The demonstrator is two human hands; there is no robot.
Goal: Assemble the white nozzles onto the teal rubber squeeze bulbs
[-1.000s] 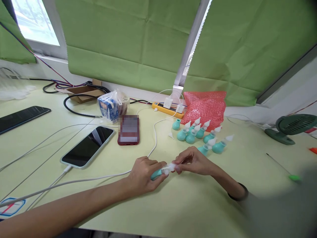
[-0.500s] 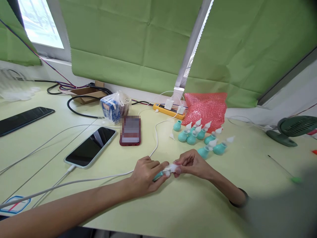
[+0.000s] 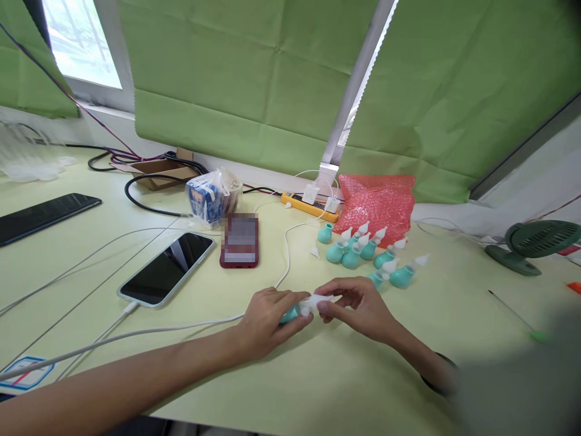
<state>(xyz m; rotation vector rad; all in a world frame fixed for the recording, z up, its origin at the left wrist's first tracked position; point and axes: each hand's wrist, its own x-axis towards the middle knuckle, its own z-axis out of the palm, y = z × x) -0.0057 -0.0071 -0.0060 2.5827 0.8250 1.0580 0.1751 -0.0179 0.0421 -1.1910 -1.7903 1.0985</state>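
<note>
My left hand (image 3: 267,318) is closed round the teal bulb of a nasal aspirator (image 3: 291,313), low over the table. The aspirator lies on its side, its clear middle piece and white pointed tip (image 3: 320,300) facing right. At that white tip, my right hand (image 3: 356,307) has its thumb and forefinger curled, the thumb touching it from below. Beyond the right hand stand several nasal aspirators (image 3: 350,255) with teal bulbs and white tips. One teal bulb (image 3: 325,234) has no tip on it. A loose white tip (image 3: 315,252) lies beside the group.
Behind the aspirators lies a pink bubble-wrap bag (image 3: 376,209), next to a yellow power strip (image 3: 308,207). To the left are a charging phone (image 3: 167,269), a dark red phone (image 3: 240,242) and white cables. A screwdriver (image 3: 512,312) and green fan (image 3: 540,242) are at right.
The right hand's fingers have loosened and shifted slightly, so more of the white tip shows. My left hand stays on the bulb, nearly unmoved. The view has tilted a little.
</note>
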